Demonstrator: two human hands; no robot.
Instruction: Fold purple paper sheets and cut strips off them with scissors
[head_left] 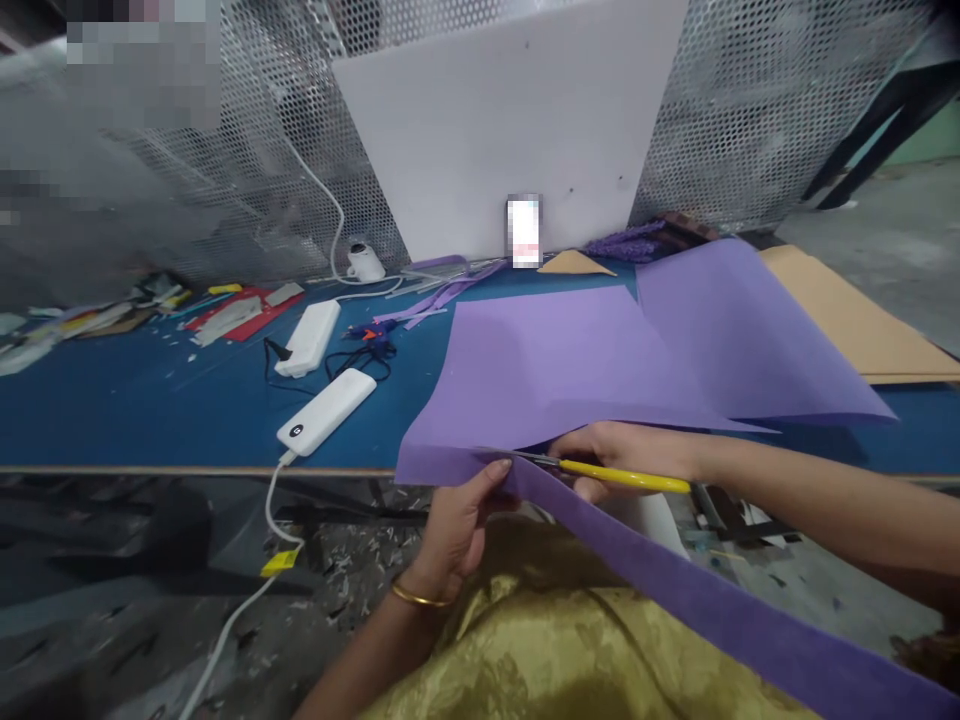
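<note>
A large purple sheet (540,360) lies on the blue table and hangs a little over its front edge. My right hand (615,450) is closed around yellow-handled scissors (626,474), whose blades reach left into the sheet along its near side. From the blades a long purple strip (675,580) trails down to the right across my lap. My left hand (469,510), with a gold bangle at the wrist, pinches the sheet's near edge between thumb and fingers, close to the scissor tips.
Another purple sheet (750,330) and tan sheets (847,310) lie at the right. To the left are a white power bank (327,412), a white box (309,337) and cables. A phone (524,232) leans on a white board (510,120). A person's legs (877,125) show far right.
</note>
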